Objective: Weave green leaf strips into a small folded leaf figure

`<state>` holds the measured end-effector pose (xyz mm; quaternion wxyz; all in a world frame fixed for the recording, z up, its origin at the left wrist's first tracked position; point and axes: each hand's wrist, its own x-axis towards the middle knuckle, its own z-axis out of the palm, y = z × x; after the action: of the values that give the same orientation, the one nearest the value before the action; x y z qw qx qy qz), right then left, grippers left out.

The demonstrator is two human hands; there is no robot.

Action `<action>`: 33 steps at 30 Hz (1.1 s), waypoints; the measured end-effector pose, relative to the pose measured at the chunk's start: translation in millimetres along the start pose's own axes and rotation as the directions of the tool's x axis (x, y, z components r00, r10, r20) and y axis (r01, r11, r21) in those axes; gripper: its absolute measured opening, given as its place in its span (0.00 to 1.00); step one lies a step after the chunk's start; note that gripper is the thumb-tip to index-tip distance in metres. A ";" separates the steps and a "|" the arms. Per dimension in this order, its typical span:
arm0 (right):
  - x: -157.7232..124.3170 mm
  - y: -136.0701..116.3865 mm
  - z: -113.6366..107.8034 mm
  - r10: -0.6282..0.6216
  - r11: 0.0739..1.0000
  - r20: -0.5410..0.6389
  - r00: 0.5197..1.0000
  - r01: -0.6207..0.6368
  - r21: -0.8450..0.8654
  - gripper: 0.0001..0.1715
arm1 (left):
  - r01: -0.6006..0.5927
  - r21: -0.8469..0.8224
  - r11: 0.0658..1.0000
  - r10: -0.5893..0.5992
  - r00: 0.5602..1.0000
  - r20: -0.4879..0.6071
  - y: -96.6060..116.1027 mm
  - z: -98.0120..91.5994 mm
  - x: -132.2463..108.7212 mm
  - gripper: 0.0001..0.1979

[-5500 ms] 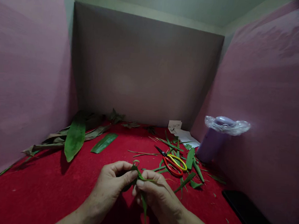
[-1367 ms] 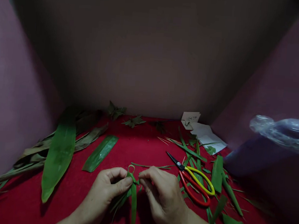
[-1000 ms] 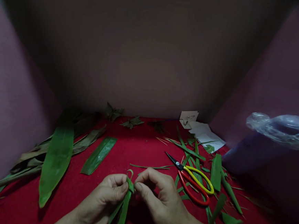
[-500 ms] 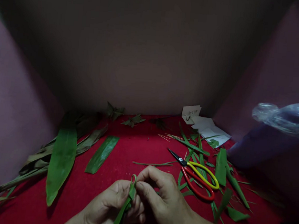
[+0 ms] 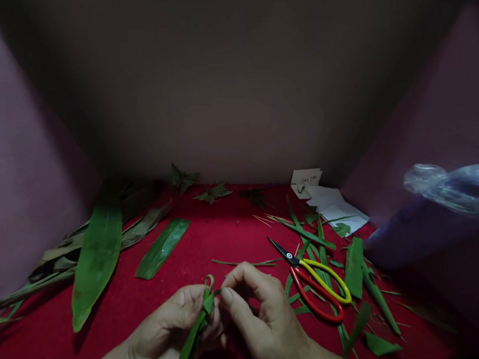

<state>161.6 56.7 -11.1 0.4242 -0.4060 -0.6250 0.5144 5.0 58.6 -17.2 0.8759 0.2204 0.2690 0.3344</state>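
Note:
A folded green leaf strip (image 5: 192,339) with a small loop at its top stands upright between my hands, near the bottom centre. My left hand (image 5: 170,326) is closed around it, thumb pressed on its side just below the loop. To the right, my right hand (image 5: 259,316) pinches a thin end that sticks out from the knot of the strip. The lower fingers of my left hand are partly hidden behind the leaf. Scissors (image 5: 299,261) with one yellow and one red handle lie beyond my right hand, among cut leaf strips.
A broad green leaf (image 5: 98,262) lies on dry leaves (image 5: 55,275) at left, beside a cut leaf piece (image 5: 163,249). Folded leaf shapes (image 5: 213,193) and white papers (image 5: 337,206) lie at the back on the red cloth (image 5: 218,233). Clear plastic (image 5: 462,189) juts in from the right.
My right hand has drawn slightly away from the loop, and the thin end in its pinch now shows. The folded strip and my left hand have shifted a little left.

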 end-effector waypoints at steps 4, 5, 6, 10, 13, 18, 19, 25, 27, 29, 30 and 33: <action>-0.3 -3.4 0.1 -0.026 0.989 -0.051 0.998 0.033 0.144 0.08 | -0.094 0.036 0.995 0.097 0.991 -0.088 0.3 -7.6 -1.8 0.07; -0.6 -4.2 0.2 -0.028 0.983 -0.065 0.997 0.040 0.179 0.08 | -0.115 0.046 0.992 0.120 0.987 -0.110 0.1 -9.5 -1.6 0.06; -0.9 -4.8 0.2 -0.026 0.976 -0.070 0.997 0.040 0.212 0.09 | -0.125 0.061 0.990 0.132 0.983 -0.127 0.0 -11.0 -1.1 0.05; -2.4 -4.7 -0.1 -0.037 0.949 -0.035 0.999 0.046 0.311 0.10 | -0.128 0.114 0.985 0.144 0.978 -0.150 -0.9 -11.9 1.3 0.06; -2.6 -1.2 0.0 -0.096 0.943 -0.060 0.994 0.110 0.314 0.08 | -0.143 0.071 0.987 0.153 0.973 -0.173 -0.3 -8.2 1.5 0.04; -1.7 7.0 3.4 -0.060 0.996 -0.144 0.988 0.069 0.053 0.12 | -0.234 0.077 0.969 0.246 0.925 -0.291 3.3 -3.6 -0.7 0.06; -2.0 7.8 4.3 -0.091 0.996 -0.128 0.988 0.089 -0.021 0.14 | -0.257 0.103 0.961 0.277 0.902 -0.331 3.7 -3.3 -1.0 0.07; -4.5 10.5 5.7 -0.403 0.817 -0.037 0.914 0.341 -0.466 0.11 | -0.340 0.369 0.865 0.493 0.716 -0.495 -1.4 -1.0 -1.4 0.13; -4.4 13.2 5.2 -0.485 0.696 0.031 0.874 0.407 -0.592 0.11 | -0.337 0.421 0.842 0.524 0.693 -0.495 -4.6 0.9 -1.9 0.12; -4.0 15.6 4.9 -0.504 0.667 0.053 0.862 0.427 -0.610 0.07 | -0.332 0.421 0.844 0.521 0.690 -0.501 -7.6 2.8 -2.6 0.12; -3.8 16.1 4.9 -0.468 0.718 0.023 0.884 0.396 -0.572 0.05 | -0.331 0.410 0.850 0.515 0.690 -0.508 -8.9 3.5 -2.9 0.12; -1.7 14.4 5.4 -0.168 0.965 -0.117 0.979 0.139 -0.224 0.04 | -0.325 0.378 0.867 0.487 0.714 -0.504 -11.2 4.2 -3.2 0.12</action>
<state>158.1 55.5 -26.1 0.4578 -0.4336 -0.6763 0.3808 10.8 47.8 -19.3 0.6168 0.2746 0.5105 0.5325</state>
